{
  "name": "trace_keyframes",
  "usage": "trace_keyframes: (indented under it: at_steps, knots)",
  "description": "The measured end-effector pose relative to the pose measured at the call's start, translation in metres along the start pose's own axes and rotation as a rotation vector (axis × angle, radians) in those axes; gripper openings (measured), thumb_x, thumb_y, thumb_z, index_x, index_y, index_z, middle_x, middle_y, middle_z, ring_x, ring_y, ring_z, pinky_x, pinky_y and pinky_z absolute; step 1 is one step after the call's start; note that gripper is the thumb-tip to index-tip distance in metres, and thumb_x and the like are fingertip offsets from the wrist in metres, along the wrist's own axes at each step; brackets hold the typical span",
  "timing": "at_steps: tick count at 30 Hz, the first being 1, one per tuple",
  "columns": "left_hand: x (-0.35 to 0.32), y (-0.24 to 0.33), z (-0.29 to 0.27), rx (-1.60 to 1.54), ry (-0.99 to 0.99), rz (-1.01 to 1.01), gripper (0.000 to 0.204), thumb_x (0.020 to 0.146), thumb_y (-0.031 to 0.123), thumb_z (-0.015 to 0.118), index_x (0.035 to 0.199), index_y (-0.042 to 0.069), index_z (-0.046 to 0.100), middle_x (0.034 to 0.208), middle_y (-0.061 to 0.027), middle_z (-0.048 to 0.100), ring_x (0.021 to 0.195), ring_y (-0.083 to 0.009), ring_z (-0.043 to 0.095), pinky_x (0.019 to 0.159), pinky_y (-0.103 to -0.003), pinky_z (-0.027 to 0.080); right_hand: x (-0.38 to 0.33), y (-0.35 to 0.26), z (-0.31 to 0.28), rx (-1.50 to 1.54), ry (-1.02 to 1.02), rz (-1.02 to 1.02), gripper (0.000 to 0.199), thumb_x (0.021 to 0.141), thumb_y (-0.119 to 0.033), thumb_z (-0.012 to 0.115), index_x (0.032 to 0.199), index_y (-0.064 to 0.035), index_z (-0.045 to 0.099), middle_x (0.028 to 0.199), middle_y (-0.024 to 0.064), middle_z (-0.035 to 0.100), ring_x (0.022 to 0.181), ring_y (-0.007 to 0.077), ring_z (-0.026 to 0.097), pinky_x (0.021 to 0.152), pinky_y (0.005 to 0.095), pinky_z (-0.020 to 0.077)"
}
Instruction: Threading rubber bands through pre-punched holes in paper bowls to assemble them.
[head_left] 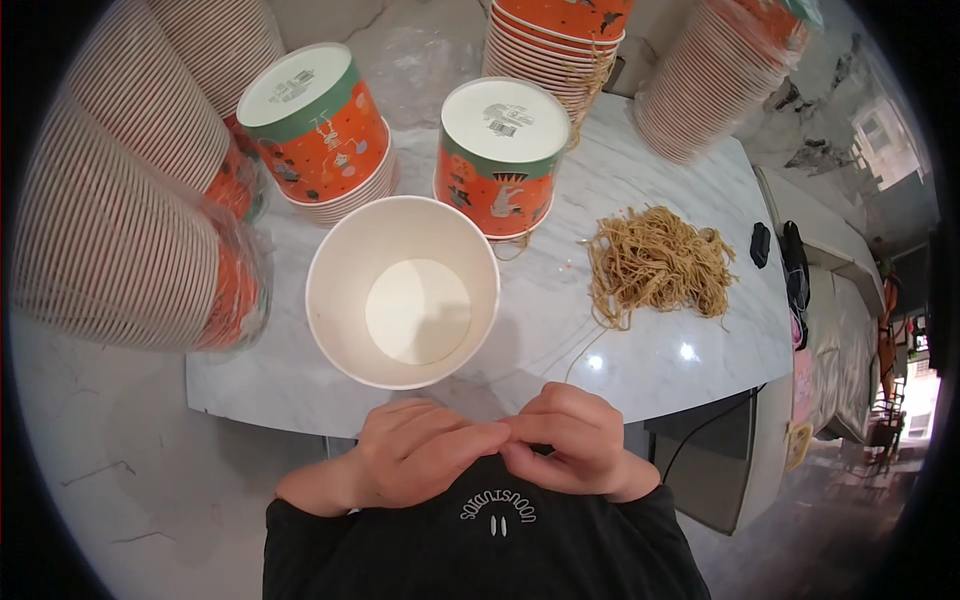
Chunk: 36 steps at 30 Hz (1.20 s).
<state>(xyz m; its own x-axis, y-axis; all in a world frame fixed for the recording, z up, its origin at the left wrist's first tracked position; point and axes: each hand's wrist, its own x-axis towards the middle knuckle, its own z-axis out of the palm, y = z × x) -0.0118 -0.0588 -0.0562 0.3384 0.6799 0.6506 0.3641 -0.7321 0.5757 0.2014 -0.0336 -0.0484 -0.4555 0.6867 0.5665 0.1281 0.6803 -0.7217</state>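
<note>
My left hand and my right hand meet fingertip to fingertip in front of my chest, just off the table's near edge. Both are closed in a pinch. A thin strand of tan twine runs from a tangled twine heap on the right down to my right hand, where it vanishes behind the fingers. What lies between the left fingertips is too small to make out. Directly ahead of my left hand stands a white-lined paper tub, open side up, with nothing in it.
Behind it, upside-down orange and green paper tubs and a short tub stack stand on the marble-patterned table. Tall plastic-wrapped tub stacks crowd the left. More stacks rise at the back, one with twine hanging down it.
</note>
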Motion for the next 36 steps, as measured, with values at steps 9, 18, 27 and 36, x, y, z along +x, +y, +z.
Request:
trace_keyframes:
  at_steps: [9,18,27,36]
  knots:
    - [0.019,0.001,0.004,0.069,-0.04,0.103,0.04,0.071,0.002,0.08,0.11,0.006,0.074,0.081,0.0002,0.068,0.061,-0.0162,0.064,0.056,-0.029,0.049,-0.004,0.002,-0.011,-0.112,0.07,-0.065,0.027,0.07,0.003,0.083,0.095,-0.0035,0.076,0.077,0.0048,0.063,0.061,0.0194,0.061,0.051,0.0305,0.0471]
    - [0.052,-0.002,-0.004,0.388,-0.176,-0.474,0.066,0.085,0.028,0.083,0.139,0.001,0.055,0.115,-0.0146,0.07,0.098,-0.0293,0.072,0.075,-0.037,0.057,0.015,0.028,-0.012,-0.036,0.299,0.15,0.021,0.075,0.006,0.078,0.093,-0.0031,0.073,0.097,0.0095,0.071,0.077,0.0161,0.066,0.062,0.0281,0.052]
    - [0.036,0.013,-0.039,0.024,-0.311,-0.647,0.068,0.086,0.007,0.072,0.15,0.001,0.049,0.109,-0.0131,0.075,0.066,-0.0199,0.066,0.063,-0.031,0.052,0.027,0.042,0.009,0.21,0.255,0.232,0.013,0.082,0.008,0.072,0.093,0.0,0.072,0.101,0.0118,0.074,0.086,0.0154,0.068,0.072,0.0264,0.0537]
    - [0.016,0.018,-0.064,-0.257,-0.317,-0.687,0.076,0.08,0.0,0.065,0.153,-0.003,0.044,0.109,-0.0102,0.075,0.064,-0.0142,0.06,0.06,-0.026,0.047,0.033,0.03,0.015,0.236,0.108,0.153,0.017,0.08,0.007,0.075,0.095,-0.0006,0.072,0.098,0.01,0.073,0.08,0.0151,0.07,0.068,0.0265,0.0555]
